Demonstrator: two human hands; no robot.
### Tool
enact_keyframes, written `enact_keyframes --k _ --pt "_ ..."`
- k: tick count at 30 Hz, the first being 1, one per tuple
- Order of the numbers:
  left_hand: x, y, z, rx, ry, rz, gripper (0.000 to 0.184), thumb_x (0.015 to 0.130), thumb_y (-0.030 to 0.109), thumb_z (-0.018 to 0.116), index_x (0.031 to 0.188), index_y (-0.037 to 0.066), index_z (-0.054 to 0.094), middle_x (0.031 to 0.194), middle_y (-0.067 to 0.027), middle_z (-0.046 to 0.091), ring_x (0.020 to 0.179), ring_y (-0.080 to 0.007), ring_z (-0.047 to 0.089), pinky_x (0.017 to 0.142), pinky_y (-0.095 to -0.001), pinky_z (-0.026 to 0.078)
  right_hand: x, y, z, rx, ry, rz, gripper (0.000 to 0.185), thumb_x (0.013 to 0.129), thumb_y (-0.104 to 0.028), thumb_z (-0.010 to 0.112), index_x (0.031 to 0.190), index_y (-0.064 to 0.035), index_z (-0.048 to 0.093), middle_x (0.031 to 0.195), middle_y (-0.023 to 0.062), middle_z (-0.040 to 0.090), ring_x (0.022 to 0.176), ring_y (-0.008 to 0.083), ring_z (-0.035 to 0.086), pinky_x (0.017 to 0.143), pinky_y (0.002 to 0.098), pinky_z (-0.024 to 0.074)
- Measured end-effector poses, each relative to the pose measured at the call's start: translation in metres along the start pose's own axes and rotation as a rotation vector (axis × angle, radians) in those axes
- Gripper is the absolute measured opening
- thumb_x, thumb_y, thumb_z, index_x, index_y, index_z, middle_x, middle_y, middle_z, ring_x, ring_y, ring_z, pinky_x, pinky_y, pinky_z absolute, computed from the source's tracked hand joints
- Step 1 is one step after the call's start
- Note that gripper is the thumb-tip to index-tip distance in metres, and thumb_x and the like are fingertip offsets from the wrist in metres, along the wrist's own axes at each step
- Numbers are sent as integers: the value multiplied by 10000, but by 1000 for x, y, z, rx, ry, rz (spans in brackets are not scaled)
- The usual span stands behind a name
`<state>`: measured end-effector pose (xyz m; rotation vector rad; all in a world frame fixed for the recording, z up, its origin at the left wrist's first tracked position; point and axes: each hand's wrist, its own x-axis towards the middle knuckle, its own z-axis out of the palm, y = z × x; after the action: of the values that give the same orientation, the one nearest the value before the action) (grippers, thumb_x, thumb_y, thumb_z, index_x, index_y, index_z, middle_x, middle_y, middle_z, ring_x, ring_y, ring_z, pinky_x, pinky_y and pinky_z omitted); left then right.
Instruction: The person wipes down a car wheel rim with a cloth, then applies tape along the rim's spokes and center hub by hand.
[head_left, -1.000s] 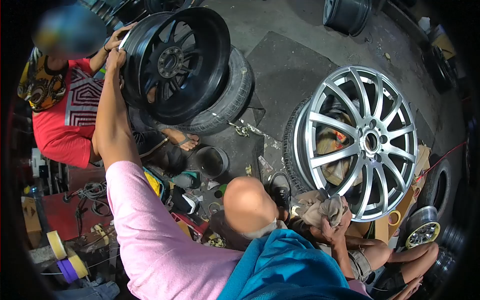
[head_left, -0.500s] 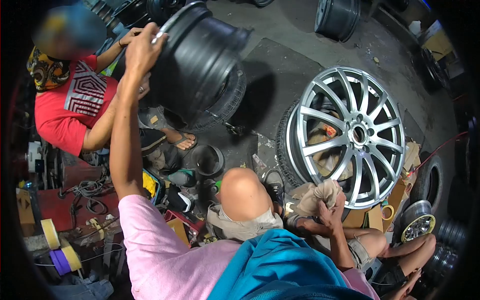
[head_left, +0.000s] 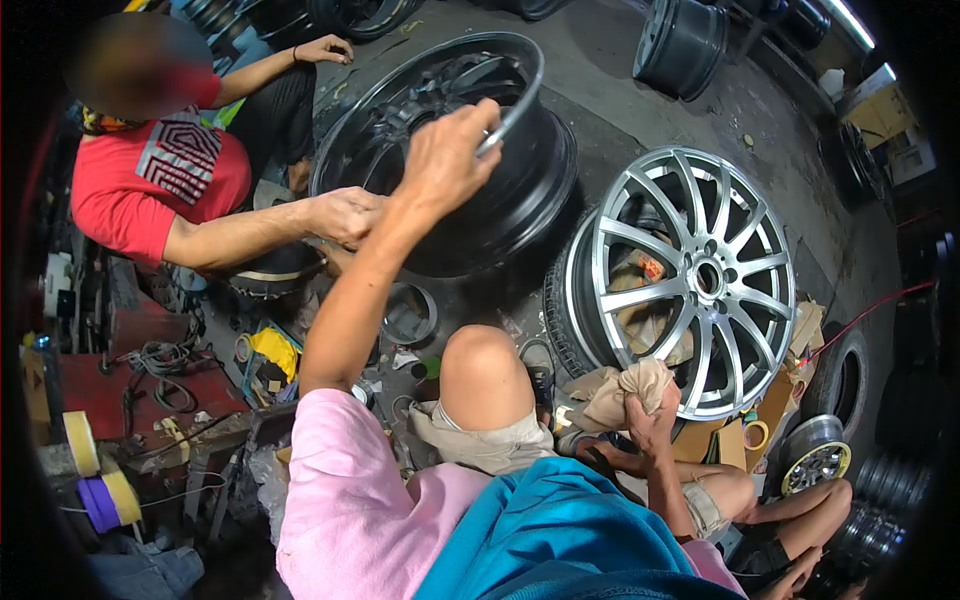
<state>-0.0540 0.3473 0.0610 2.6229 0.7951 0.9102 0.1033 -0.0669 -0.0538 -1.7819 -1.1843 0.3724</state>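
Note:
My left hand reaches forward, its fingers closed round the lip of a black wheel rim. That rim is tilted, its dark spokes partly showing behind my hand. My right hand is closed on a crumpled beige cloth, beside the lower edge of a silver multi-spoke wheel rim. The silver rim leans on a tyre with its spoked face towards me. A co-worker's hand is at the black rim's near side, close to my left forearm; their other hand is apart from it.
A co-worker in a red shirt sits at the left. Tape rolls and a coiled cable lie at lower left. Another dark rim stands at the back. To the right are a tyre and a small rim.
The black rim has moved right and turned, so its spoked side now shows. My left hand has moved right with it. One co-worker's hand has come off the rim. My right hand stays on the cloth.

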Motion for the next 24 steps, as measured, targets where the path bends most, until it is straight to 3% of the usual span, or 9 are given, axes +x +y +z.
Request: enact_keyframes --k 5,10,17,19,21,24 --pt "-46 6 24 -77 -86 -29 238 792 87 751 972 81 595 832 -128 664 768 -372 676 682 -472 512 -1 4 3 -21 -8 18 233 699 -5 635 926 20 683 945 166 658 860 364 651 832 408 522" --pt "-100 0 42 -34 -218 -1 327 748 20 766 995 68 556 916 -112 593 934 -361 620 761 -478 504 -1 -5 3 -22 -3 133 231 707 -3 631 930 17 690 945 164 668 867 357 656 843 400 523" --pt "-162 -25 57 55 -253 113 317 720 13 790 965 65 595 971 -110 543 960 -323 569 779 -453 476 -2 1 3 14 -6 154 258 723 -15 649 972 22 702 990 169 695 909 354 672 896 393 523" --pt "-181 -34 70 104 -271 113 258 749 39 773 948 55 610 965 -114 543 953 -315 574 776 -447 481 -2 -3 4 23 32 159 262 730 -19 653 984 25 698 994 173 694 925 356 673 906 400 520" --pt "-194 -41 79 167 -345 71 128 824 34 670 948 44 642 977 -116 572 959 -307 587 805 -426 485 -1 -3 3 7 17 167 274 733 -20 657 999 28 696 1003 178 695 943 357 671 919 403 517" --pt "-210 -49 85 128 -386 -7 82 845 40 635 926 34 640 962 -129 590 940 -317 602 798 -444 504 -4 1 2 -78 2 108 274 736 -22 667 1004 32 691 1014 182 694 955 362 669 927 407 514"
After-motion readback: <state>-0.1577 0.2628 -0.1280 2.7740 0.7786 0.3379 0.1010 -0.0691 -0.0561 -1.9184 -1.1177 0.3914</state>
